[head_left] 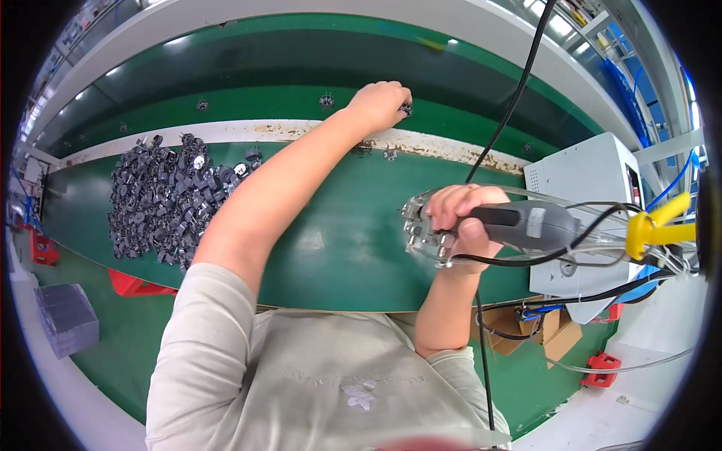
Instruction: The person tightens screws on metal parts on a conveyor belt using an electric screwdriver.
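My left hand (378, 106) reaches over the white rail to the green belt at the back. Its fingers are closed on a small dark part (407, 110), mostly hidden by them. My right hand (468, 219) is wrapped round the end of a grey corded tool (553, 226) that looks like an electric screwdriver. Clear plastic and shiny metal pieces (423, 231) show around these fingers; their exact kind is unclear. To the left of my left arm, a heap of small black parts (162, 199) lies on the green worktable (338, 255).
Single parts (326, 101) sit spaced along the belt (263, 103), behind a worn white rail (278, 130). A white machine (585, 184) stands at the right. Near the tool are a yellow fitting (639, 234) and black cables (519, 90). A cardboard box (560, 334) is below.
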A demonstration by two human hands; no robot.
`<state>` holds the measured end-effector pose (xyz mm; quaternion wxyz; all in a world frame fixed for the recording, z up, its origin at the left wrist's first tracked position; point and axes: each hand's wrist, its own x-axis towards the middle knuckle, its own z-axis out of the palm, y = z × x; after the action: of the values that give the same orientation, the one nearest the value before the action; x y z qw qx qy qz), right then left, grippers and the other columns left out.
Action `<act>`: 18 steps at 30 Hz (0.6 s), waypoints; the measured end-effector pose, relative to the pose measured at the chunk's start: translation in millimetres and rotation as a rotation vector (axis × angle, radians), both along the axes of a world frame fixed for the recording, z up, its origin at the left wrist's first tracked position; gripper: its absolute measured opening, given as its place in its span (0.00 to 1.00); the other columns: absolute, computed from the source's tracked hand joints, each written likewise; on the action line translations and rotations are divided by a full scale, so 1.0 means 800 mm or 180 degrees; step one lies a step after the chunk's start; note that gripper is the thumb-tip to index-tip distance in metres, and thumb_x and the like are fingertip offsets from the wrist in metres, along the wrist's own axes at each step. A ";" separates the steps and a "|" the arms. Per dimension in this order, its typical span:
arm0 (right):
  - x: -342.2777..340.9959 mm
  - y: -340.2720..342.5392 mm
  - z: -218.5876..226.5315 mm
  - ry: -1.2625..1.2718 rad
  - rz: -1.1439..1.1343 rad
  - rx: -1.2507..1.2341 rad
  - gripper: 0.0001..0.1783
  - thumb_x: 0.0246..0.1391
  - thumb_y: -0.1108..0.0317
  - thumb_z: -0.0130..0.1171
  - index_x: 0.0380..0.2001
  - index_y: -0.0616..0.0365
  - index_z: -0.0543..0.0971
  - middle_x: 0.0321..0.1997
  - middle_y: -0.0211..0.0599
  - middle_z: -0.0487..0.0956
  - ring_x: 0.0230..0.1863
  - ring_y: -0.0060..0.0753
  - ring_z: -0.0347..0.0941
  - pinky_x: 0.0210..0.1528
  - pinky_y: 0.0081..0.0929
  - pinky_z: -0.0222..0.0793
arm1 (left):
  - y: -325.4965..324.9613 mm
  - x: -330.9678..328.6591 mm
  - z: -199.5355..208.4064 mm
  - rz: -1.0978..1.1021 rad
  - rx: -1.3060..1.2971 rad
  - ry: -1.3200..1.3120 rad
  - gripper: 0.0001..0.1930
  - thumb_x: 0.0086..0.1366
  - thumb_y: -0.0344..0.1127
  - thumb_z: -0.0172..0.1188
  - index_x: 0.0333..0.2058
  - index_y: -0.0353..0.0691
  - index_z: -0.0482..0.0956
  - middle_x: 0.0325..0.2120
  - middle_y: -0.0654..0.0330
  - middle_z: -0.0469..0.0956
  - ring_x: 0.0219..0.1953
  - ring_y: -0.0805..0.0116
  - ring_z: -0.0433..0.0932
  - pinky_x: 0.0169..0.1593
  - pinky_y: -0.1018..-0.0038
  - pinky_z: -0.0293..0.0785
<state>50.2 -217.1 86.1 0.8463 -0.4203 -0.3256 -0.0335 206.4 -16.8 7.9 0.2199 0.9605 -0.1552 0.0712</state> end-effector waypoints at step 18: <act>0.005 0.010 -0.005 -0.0283 0.0163 -0.0326 0.14 0.50 0.74 0.67 0.30 0.59 0.69 0.20 0.33 0.72 0.19 0.28 0.69 0.27 0.33 0.74 | 0.000 -0.254 -0.006 -0.0186 -0.0919 -0.0071 0.13 0.51 0.38 0.69 0.35 0.41 0.80 0.31 0.60 0.74 0.38 0.58 0.75 0.45 0.65 0.69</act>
<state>54.3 -209.3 82.3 0.8090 -0.4527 -0.3747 -0.0139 3.2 -17.2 3.4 0.3559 0.9131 -0.1737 0.0969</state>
